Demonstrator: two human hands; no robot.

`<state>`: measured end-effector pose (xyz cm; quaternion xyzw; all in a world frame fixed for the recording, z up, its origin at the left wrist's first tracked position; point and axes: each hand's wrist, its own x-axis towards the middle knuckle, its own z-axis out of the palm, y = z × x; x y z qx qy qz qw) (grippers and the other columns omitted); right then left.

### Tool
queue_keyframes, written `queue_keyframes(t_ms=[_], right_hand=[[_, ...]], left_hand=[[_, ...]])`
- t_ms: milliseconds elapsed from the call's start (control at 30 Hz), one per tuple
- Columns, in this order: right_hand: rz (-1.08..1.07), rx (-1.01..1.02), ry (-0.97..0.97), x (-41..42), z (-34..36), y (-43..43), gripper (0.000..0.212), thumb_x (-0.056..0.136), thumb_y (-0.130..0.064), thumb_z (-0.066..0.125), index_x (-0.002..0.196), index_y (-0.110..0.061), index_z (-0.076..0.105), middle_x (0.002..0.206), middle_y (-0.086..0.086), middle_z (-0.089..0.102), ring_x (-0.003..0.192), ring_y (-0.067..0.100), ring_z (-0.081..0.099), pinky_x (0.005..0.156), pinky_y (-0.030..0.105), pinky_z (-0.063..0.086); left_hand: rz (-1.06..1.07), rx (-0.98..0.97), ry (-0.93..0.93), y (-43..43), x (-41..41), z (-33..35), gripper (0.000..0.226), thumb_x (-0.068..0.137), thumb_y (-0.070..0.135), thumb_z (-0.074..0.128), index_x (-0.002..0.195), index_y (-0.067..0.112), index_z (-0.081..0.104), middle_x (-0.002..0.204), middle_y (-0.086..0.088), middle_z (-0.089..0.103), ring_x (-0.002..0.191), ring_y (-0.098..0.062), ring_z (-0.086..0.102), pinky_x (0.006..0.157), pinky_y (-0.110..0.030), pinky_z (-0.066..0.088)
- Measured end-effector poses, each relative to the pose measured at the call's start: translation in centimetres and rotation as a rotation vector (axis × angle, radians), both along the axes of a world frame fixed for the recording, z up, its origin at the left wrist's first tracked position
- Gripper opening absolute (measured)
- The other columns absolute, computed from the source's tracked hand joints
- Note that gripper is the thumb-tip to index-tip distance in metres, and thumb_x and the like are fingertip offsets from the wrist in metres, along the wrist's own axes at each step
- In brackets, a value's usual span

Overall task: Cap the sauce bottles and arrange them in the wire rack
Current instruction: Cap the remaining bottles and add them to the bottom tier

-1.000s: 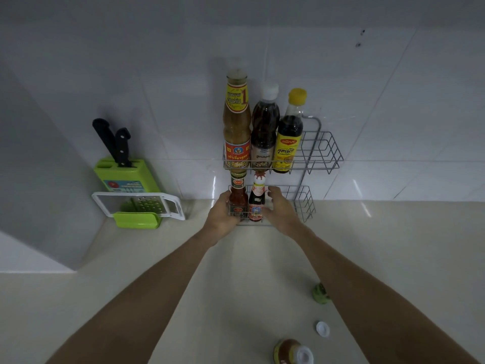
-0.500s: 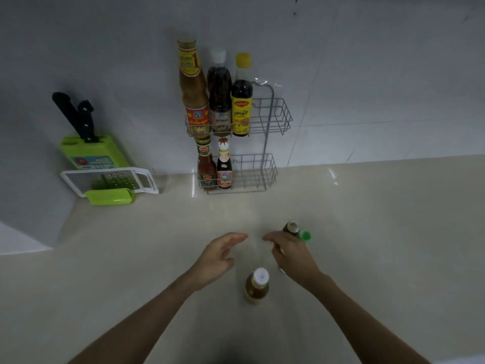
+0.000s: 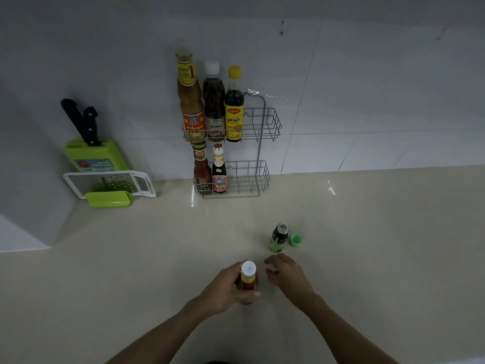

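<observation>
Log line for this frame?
left hand grips orange sauce bottle | right hand on counter | green-label bottle uncapped, green cap beside

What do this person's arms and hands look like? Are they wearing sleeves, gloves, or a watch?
Both forearms are bare as far as the view shows: no sleeves in sight. The left hand and right hand wear no gloves, and no watch, bracelet or ring is visible, though the dim light could hide small details.
</observation>
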<state>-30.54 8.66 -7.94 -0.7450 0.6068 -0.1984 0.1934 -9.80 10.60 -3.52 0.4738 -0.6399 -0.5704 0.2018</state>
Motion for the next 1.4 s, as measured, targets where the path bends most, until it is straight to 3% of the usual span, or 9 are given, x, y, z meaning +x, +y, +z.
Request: queue_keyframes(t_ms=[200, 400, 533, 767, 933, 1100, 1233, 1300, 1400], right_hand=[[-0.135, -0.020, -0.828, 5.8, 10.6, -2.3, 0.006, 0.090, -0.007, 0.063, 0.091, -0.013, 0.065, 0.094, 0.001, 0.070, 0.088, 0.011, 0.066, 0.075, 0.018, 0.051], [0.117, -0.072, -0.734, 6.9, 13.5, -3.8, 0.019, 0.091, -0.010, 0.061, 0.103, -0.017, 0.074, 0.104, -0.002, 0.065, 0.103, 0.011, 0.062, 0.088, 0.025, 0.052], [0.211, 0.114, -0.746, 6.5, 16.2, -5.7, 0.020, 0.092, -0.012, 0.060, 0.109, -0.013, 0.071, 0.112, 0.001, 0.068, 0.106, 0.011, 0.063, 0.091, 0.027, 0.051], [0.447, 0.501, -0.808, 5.4, 21.3, -7.7, 0.016, 0.087, -0.003, 0.063, 0.103, -0.007, 0.067, 0.111, 0.009, 0.070, 0.103, 0.019, 0.067, 0.084, 0.027, 0.054], [0.510, 0.364, -0.567, 5.4, 22.5, -8.0, 0.012, 0.088, -0.011, 0.066, 0.098, -0.005, 0.063, 0.087, 0.015, 0.067, 0.076, 0.012, 0.065, 0.070, 0.024, 0.055], [0.548, -0.377, 0.078, 6.8, 22.2, -5.7, 0.025, 0.095, -0.043, 0.023, 0.074, -0.033, 0.033, 0.049, -0.006, 0.038, 0.046, 0.014, 0.039, 0.052, 0.029, 0.030], [0.209, -0.204, 0.538, 7.1, 21.0, -6.2, 0.036, 0.097, -0.030, 0.025, 0.107, -0.012, 0.054, 0.097, 0.015, 0.063, 0.091, 0.035, 0.060, 0.064, 0.036, 0.035], [0.224, -0.055, 0.549, 7.2, 20.5, -5.9, 0.035, 0.101, -0.033, 0.027, 0.117, -0.012, 0.050, 0.100, 0.014, 0.060, 0.095, 0.035, 0.058, 0.069, 0.038, 0.038], [0.414, -0.207, 0.298, 6.3, 21.0, -5.3, 0.047, 0.097, -0.055, 0.018, 0.086, -0.020, 0.048, 0.071, 0.003, 0.055, 0.070, 0.024, 0.053, 0.060, 0.034, 0.039]], left_hand=[[0.209, 0.020, 0.013, -1.4, -0.4, 1.2, 0.036, 0.076, 0.028, 0.073, 0.105, 0.013, 0.058, 0.100, -0.009, 0.067, 0.087, -0.011, 0.064, 0.079, -0.026, 0.053], [0.283, 0.085, 0.093, -3.9, 0.3, 4.5, 0.017, 0.081, 0.021, 0.066, 0.095, 0.016, 0.057, 0.079, 0.004, 0.062, 0.076, -0.009, 0.061, 0.061, -0.022, 0.052], [0.265, 0.161, 0.238, -4.8, 1.4, 7.3, 0.021, 0.060, 0.018, 0.068, 0.080, 0.017, 0.062, 0.069, -0.005, 0.062, 0.070, -0.023, 0.063, 0.069, -0.035, 0.048], [-0.069, 0.412, 0.512, -5.1, 2.5, 10.1, 0.028, 0.049, 0.014, 0.052, 0.075, 0.006, 0.058, 0.064, -0.015, 0.059, 0.057, -0.028, 0.060, 0.061, -0.028, 0.047], [-0.055, 0.321, 0.443, -5.0, 2.2, 10.8, 0.027, 0.046, 0.016, 0.056, 0.070, 0.008, 0.059, 0.057, -0.012, 0.058, 0.050, -0.026, 0.060, 0.057, -0.025, 0.046], [-0.271, 0.460, 0.441, -4.8, 3.0, 12.3, 0.023, 0.052, 0.011, 0.047, 0.072, 0.006, 0.057, 0.062, -0.012, 0.060, 0.053, -0.026, 0.060, 0.060, -0.029, 0.048], [0.146, 0.016, -0.093, -4.8, 1.7, 11.8, 0.010, 0.052, 0.019, 0.064, 0.057, 0.020, 0.055, 0.052, 0.000, 0.057, 0.051, -0.020, 0.053, 0.059, -0.033, 0.046], [0.188, -0.081, -0.209, -4.8, 1.8, 11.3, 0.014, 0.049, 0.023, 0.066, 0.054, 0.021, 0.054, 0.052, 0.004, 0.057, 0.052, -0.018, 0.051, 0.058, -0.033, 0.043], [-0.051, 0.122, 0.056, -4.8, 3.4, 12.2, 0.011, 0.053, 0.009, 0.062, 0.064, 0.011, 0.060, 0.058, -0.003, 0.057, 0.055, -0.022, 0.056, 0.061, -0.030, 0.048]])
